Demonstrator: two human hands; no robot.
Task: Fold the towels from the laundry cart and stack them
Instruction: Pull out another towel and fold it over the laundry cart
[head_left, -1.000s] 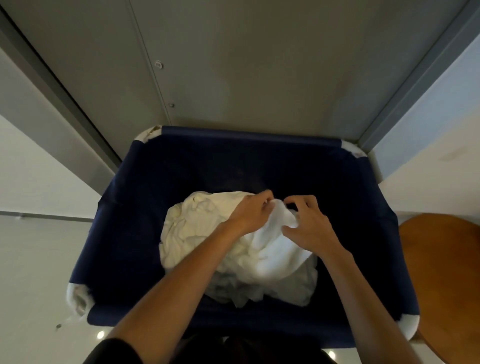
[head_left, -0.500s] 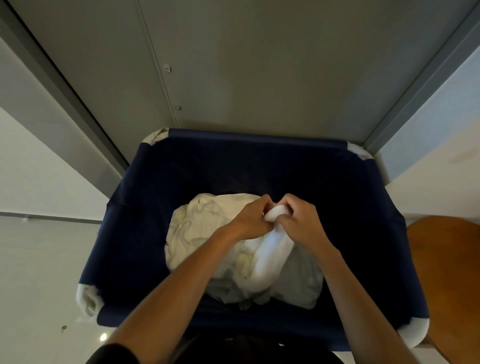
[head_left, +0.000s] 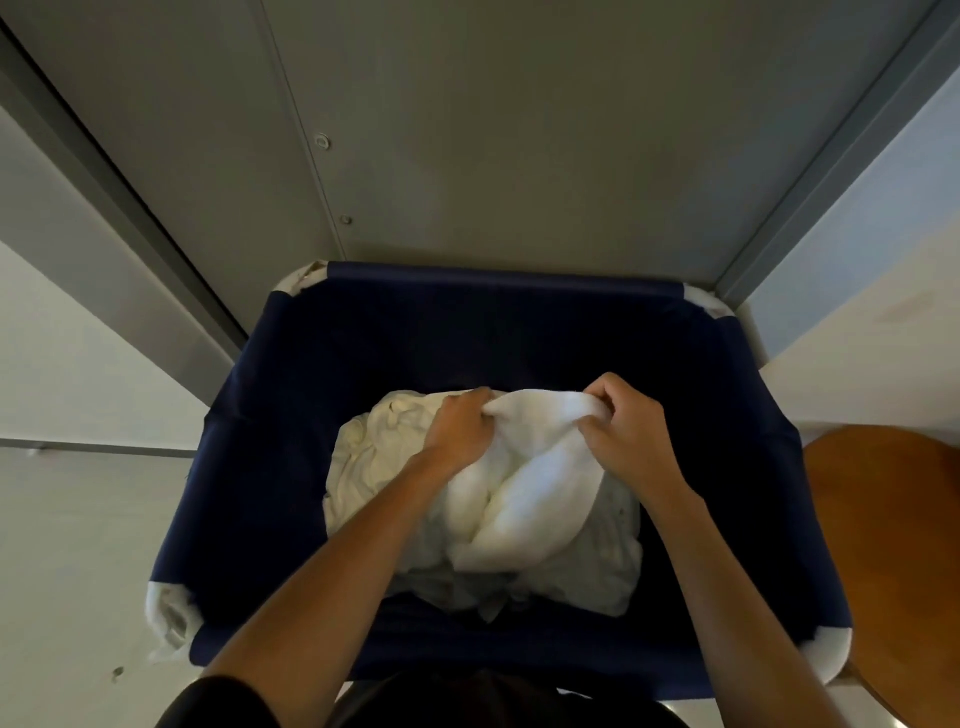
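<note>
Hands have drawn apart since half a second ago, when they met at one bunch; left hand (head_left: 457, 431) and right hand (head_left: 626, 431) each pinch the towel (head_left: 530, 499) at its top edge, fingers curled; depth of each grip hidden in cloth; cart (head_left: 270, 467) floor too dark to read; wooden surface (head_left: 893, 545) at right cut off by the frame; towel white, thick, twisted into loose folds, brighter than the cream pile (head_left: 369, 467) beneath; it lies inside the cart, top edge stretched between the hands, the rest trailing toward the person.
</note>
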